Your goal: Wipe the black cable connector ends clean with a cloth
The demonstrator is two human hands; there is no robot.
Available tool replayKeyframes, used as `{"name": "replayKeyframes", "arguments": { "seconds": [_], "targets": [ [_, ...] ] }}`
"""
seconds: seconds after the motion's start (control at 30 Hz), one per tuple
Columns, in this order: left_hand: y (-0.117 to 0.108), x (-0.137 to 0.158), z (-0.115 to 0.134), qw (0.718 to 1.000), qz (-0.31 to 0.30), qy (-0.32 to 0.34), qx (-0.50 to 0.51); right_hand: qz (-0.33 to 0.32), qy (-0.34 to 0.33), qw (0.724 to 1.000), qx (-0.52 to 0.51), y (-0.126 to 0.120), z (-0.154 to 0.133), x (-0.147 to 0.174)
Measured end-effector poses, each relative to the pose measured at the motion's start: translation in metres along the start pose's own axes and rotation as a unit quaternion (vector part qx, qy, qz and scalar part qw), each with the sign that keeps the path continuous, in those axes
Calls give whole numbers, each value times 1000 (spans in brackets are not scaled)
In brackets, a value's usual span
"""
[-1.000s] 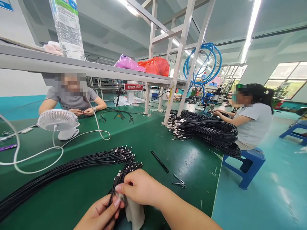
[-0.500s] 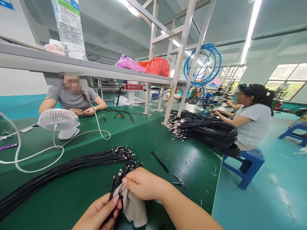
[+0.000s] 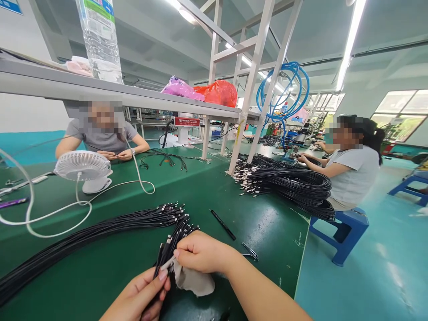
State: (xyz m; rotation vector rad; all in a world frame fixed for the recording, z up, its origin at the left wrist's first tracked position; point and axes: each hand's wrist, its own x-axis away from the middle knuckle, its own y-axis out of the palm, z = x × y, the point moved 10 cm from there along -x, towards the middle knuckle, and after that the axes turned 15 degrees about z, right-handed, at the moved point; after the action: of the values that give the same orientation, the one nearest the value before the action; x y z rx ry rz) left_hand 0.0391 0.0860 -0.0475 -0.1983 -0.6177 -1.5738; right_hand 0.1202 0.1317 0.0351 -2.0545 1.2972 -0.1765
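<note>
Two hands at work low over the green bench [image 3: 110, 263]. Left hand [image 3: 140, 296] curled tight, pinching a small bunch of black cables [image 3: 169, 245] just below their plugs. Right hand [image 3: 200, 252] closed on a grey cloth [image 3: 194, 281], pressed against those cable ends. Beside it, tweezers [image 3: 249, 252] and a black pen [image 3: 222, 224].

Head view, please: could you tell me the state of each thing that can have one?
Left hand: closed on the held cables.
Right hand: pinching the cloth against the cable ends.
Held cables: gripped in a bunch, connector ends up.
Cloth: crumpled, hanging under the right hand.
Cable bundle: lying flat on the table.
Fan: plugged in; spinning cannot be told.
Pen: lying flat.
</note>
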Motion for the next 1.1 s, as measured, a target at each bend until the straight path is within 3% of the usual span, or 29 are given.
{"name": "replayKeyframes", "arguments": {
  "seconds": [0.23,0.5,0.93,1.1],
  "targets": [
    [-1,-1,2,1000,9,2,0,32,-55,998,24,-4,-6,-2],
    [-1,0,1,1000,5,19,8,62,-67,996,23,-6,-8,-2],
    [-1,-2,2,999,4,33,4,53,-51,996,42,-4,-2,-3],
    [-1,-3,0,1000,-10,15,-1,93,-20,995,21,-21,7,-5]
  ]
}}
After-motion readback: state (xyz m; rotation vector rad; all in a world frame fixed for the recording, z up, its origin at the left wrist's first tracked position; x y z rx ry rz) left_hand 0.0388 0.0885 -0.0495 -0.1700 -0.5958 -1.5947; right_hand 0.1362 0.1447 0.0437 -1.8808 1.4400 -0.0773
